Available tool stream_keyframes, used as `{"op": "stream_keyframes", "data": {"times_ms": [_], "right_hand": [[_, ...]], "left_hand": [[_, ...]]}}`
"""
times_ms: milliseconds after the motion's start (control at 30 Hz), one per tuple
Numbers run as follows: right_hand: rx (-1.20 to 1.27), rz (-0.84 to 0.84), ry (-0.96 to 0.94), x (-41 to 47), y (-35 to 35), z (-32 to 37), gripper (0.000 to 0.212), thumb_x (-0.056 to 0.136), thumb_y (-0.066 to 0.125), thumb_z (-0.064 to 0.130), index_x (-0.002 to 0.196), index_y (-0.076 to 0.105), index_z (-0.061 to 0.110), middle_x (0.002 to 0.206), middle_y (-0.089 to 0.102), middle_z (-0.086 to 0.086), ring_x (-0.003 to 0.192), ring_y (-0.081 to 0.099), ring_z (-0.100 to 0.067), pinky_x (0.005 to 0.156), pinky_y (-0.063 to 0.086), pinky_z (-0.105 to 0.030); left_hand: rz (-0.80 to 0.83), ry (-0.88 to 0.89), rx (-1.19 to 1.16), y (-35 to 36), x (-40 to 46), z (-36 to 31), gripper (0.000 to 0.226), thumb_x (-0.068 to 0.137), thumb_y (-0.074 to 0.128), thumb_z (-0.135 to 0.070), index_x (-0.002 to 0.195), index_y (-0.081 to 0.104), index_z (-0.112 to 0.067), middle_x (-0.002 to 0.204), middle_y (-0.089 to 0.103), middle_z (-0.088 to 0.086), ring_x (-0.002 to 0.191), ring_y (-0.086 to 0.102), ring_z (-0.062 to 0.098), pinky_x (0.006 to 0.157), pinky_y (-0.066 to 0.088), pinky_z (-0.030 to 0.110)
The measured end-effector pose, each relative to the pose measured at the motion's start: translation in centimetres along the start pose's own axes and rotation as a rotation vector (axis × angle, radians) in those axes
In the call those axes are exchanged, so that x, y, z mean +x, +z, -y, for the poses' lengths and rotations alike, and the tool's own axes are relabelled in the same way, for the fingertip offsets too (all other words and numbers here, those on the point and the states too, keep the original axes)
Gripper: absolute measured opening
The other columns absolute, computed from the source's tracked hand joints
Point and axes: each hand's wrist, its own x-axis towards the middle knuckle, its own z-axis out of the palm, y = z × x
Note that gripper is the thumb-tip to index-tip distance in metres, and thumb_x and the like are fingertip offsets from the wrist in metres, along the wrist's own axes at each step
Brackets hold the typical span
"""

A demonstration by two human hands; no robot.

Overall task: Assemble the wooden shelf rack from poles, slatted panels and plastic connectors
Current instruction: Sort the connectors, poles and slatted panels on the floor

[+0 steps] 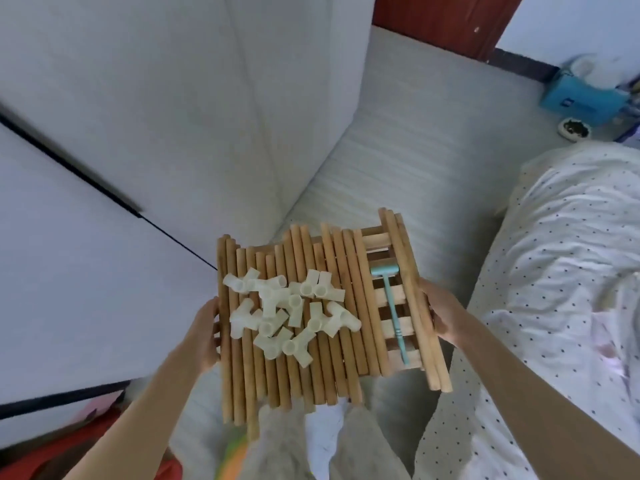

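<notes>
While our left hand (206,336) grips the stack's left edge, fingers curled against it, we carry the poles (287,320) on the slatted panels (389,308) above the mattress (381,161), connectors (291,315) piled on top, a mallet (393,308) alongside; our right hand (441,315) clasps the right edge.

Poles (313,341) lie side by side on the slatted panels (388,320). Connectors (291,315) are heaped on the poles, left of the hammer (393,311), which rests directly on the panels between poles.
</notes>
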Motion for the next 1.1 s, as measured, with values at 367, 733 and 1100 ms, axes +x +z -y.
{"op": "stream_keyframes", "data": {"times_ms": [367, 733, 1100], "right_hand": [[0.247, -0.552, 0.142, 9.1, -1.7, -12.9, 0.032, 0.098, 0.042, 0.036, 0.105, 0.056, 0.009, 0.092, 0.062, -0.012, 0.088, 0.063, -0.026, 0.092, 0.049, -0.043], [0.440, -0.664, 0.204, 25.8, -9.2, -31.3, 0.039, 0.097, 0.042, 0.044, 0.111, 0.060, 0.013, 0.105, 0.064, -0.009, 0.099, 0.062, -0.024, 0.092, 0.048, -0.042], [0.424, -0.721, 0.192, 43.9, -19.2, -46.6, 0.046, 0.091, 0.044, 0.057, 0.101, 0.068, 0.019, 0.094, 0.068, -0.003, 0.091, 0.064, -0.019, 0.084, 0.051, -0.036]], "left_hand": [[0.135, 0.003, 0.338, 4.0, 15.6, -3.9, 0.038, 0.093, 0.041, -0.045, 0.100, 0.063, -0.015, 0.091, 0.064, 0.005, 0.084, 0.057, 0.021, 0.074, 0.044, 0.034], [0.170, -0.026, 0.506, 9.6, 39.1, 6.2, 0.038, 0.088, 0.047, -0.049, 0.098, 0.065, -0.017, 0.095, 0.063, 0.009, 0.090, 0.057, 0.026, 0.077, 0.046, 0.038], [0.253, -0.001, 0.585, 16.6, 61.8, 18.4, 0.031, 0.088, 0.044, -0.046, 0.093, 0.064, -0.023, 0.100, 0.058, 0.005, 0.091, 0.050, 0.023, 0.073, 0.045, 0.038]]}}
